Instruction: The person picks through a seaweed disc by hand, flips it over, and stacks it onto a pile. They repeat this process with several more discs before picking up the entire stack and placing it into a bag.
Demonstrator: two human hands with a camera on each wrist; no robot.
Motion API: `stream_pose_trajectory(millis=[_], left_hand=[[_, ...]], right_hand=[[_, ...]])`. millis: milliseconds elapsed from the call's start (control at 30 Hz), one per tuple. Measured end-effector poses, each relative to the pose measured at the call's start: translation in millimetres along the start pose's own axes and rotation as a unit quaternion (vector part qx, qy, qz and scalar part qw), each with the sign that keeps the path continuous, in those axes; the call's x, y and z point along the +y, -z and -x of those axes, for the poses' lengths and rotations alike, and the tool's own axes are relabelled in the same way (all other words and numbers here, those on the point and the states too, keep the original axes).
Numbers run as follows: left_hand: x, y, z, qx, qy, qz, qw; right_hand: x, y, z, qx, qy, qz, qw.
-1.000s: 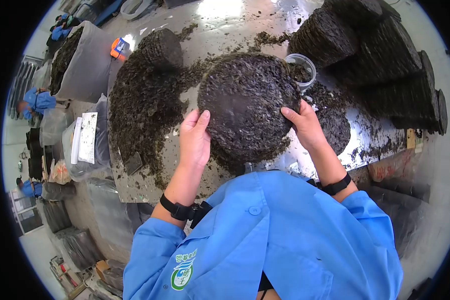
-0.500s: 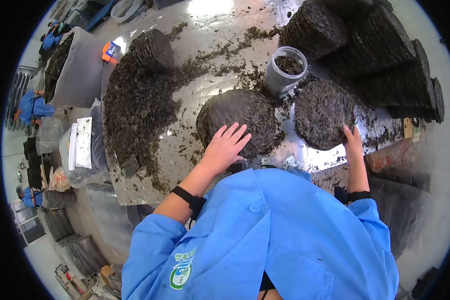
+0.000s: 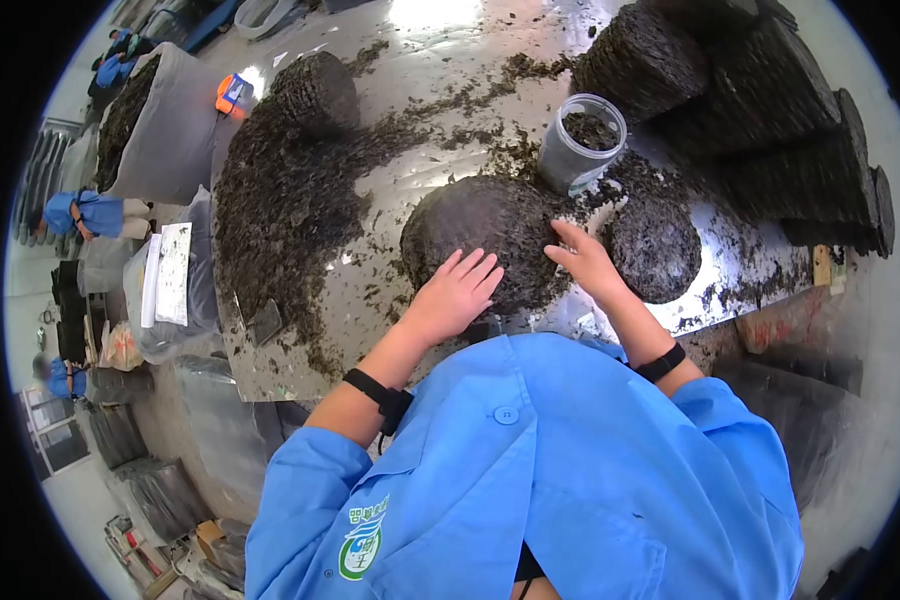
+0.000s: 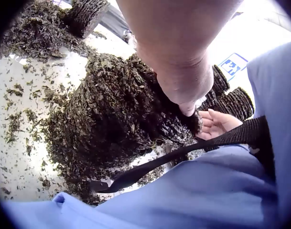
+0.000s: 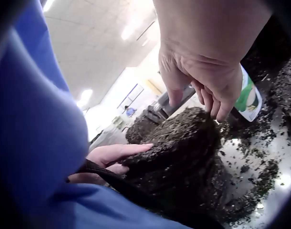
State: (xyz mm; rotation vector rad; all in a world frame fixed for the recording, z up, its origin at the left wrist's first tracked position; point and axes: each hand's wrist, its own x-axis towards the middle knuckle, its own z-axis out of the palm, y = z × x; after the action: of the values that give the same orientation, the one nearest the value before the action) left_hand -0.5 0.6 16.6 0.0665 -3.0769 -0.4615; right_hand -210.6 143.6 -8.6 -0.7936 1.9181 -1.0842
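A stack of round dried seaweed sheets (image 3: 475,215) stands on the metal table in front of me. My left hand (image 3: 453,298) rests on the near part of its top, fingers straight and slightly spread. At the stack's right edge is my right hand (image 3: 588,262), its thumb and fingers apart. In the right wrist view the fingertips of my right hand (image 5: 207,88) are right at the far rim of the stack (image 5: 179,148), with the thumb over the top. A lower round seaweed stack (image 3: 655,248) lies just to the right, partly behind the right wrist.
A clear plastic jar (image 3: 560,158) with seaweed bits stands behind the stacks. Loose seaweed (image 3: 280,220) is heaped on the left, with an orange tape dispenser (image 3: 234,95) beyond. Tall stacks of round sheets (image 3: 760,120) fill the right rear. Flakes litter the table (image 3: 410,85).
First both hands held a seaweed disc up by its sides. Then the left hand lay on the middle stack and the right touched the right stack. Now the right hand has moved left to the middle stack.
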Motion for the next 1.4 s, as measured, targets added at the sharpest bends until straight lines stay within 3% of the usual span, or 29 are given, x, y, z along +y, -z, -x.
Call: stream_pose_trajectory(millis=[133,200,233,267,300,333,400,467,533,600,667,700,733,767,800,833,900,967,1000,1033,1067,1133,1200,1233,1300,1333,1400], left_hand=[[-7.3,33.3,5.1,0.098,0.023,0.011,0.995],[-10.7,54.4,8.9,0.302,0.122,0.129,0.937],[-13.6,62.2,10.9,0.304,0.121,0.127,0.936],[-16.5,68.9,12.9,0.377,0.220,0.277,0.856],[-18.9,72.8,13.6,0.433,0.310,0.416,0.737],[-20.8,72.6,13.5,0.435,0.308,0.413,0.738],[-23.8,70.6,11.9,0.464,0.276,0.656,0.528],[-12.9,75.6,4.9,0.447,0.279,0.683,0.506],[-5.2,76.0,1.5,0.414,0.318,0.727,0.447],[-8.8,66.9,0.2,0.393,0.310,0.742,0.445],[-12.8,51.1,-1.6,0.313,0.307,0.765,0.472],[-11.9,37.6,-2.2,0.281,0.308,0.656,0.629],[-15.1,32.9,-3.5,0.178,0.238,0.462,0.836],[-8.4,27.7,-5.5,0.111,0.169,0.262,0.944],[2.7,31.9,-9.1,0.040,0.090,0.047,0.994],[2.6,23.7,-7.2,0.040,0.091,0.049,0.994],[-1.7,3.1,-4.3,-0.069,0.021,-0.024,0.997],[-2.7,3.7,-7.2,-0.069,0.019,-0.021,0.997],[-2.8,3.9,-8.3,-0.066,0.020,-0.018,0.997],[-5.6,3.4,-8.9,-0.072,0.021,-0.018,0.997],[-7.0,5.6,-11.3,-0.071,0.022,-0.020,0.997],[-7.0,10.8,-9.8,-0.085,0.017,-0.014,0.996],[-5.7,8.8,-8.6,-0.086,0.016,-0.022,0.996],[-5.2,6.6,-8.9,-0.082,0.015,-0.030,0.996],[-5.2,0.7,-6.3,-0.071,0.013,-0.020,0.997],[-5.4,-1.8,-4.9,-0.058,0.009,-0.010,0.998],[-6.3,-3.9,-2.5,-0.057,0.005,-0.010,0.998]], right_hand=[[-30.4,14.1,2.3,0.003,0.030,-0.109,0.994],[-36.8,19.2,2.3,-0.001,0.007,-0.194,0.981],[-37.6,20.3,1.6,-0.020,0.008,-0.230,0.973],[-43.3,19.6,2.4,-0.020,0.010,-0.230,0.973],[-53.1,17.8,3.5,-0.033,0.029,-0.242,0.969],[-60.2,14.2,3.2,-0.046,0.048,-0.254,0.965],[-75.0,7.4,1.9,-0.049,0.059,-0.295,0.952],[-99.9,9.3,7.6,-0.098,0.046,-0.308,0.945],[-87.7,5.5,4.3,-0.090,0.036,-0.382,0.919],[-82.9,12.0,5.3,-0.034,0.055,-0.358,0.931],[-65.3,29.2,11.1,-0.007,0.046,-0.361,0.931],[-59.4,41.1,17.4,0.017,0.040,-0.368,0.929],[-52.9,53.8,25.4,0.041,0.034,-0.373,0.926],[-39.3,69.8,32.7,0.071,0.030,-0.364,0.928],[-24.2,86.4,40.9,0.099,0.025,-0.354,0.930],[-12.9,101.6,50.9,0.117,0.011,-0.376,0.919],[14.8,131.1,68.2,0.157,-0.028,-0.381,0.911],[76.9,157.1,77.2,0.186,-0.055,-0.365,0.910],[124.9,168.1,77.5,0.282,-0.113,-0.128,0.944],[148.7,173.6,76.7,0.357,-0.162,0.118,0.912],[149.1,173.1,80.2,0.360,-0.133,0.122,0.915],[114.9,151.5,78.0,0.310,-0.101,-0.011,0.945],[80.9,121.4,66.6,0.243,-0.080,-0.004,0.967],[94.2,111.5,53.2,0.199,-0.054,-0.013,0.978],[48.8,74.7,38.8,0.125,-0.087,-0.082,0.985],[49.3,58.7,27.5,0.085,-0.083,-0.153,0.981],[35.2,26.3,10.8,0.028,-0.047,-0.166,0.985]])
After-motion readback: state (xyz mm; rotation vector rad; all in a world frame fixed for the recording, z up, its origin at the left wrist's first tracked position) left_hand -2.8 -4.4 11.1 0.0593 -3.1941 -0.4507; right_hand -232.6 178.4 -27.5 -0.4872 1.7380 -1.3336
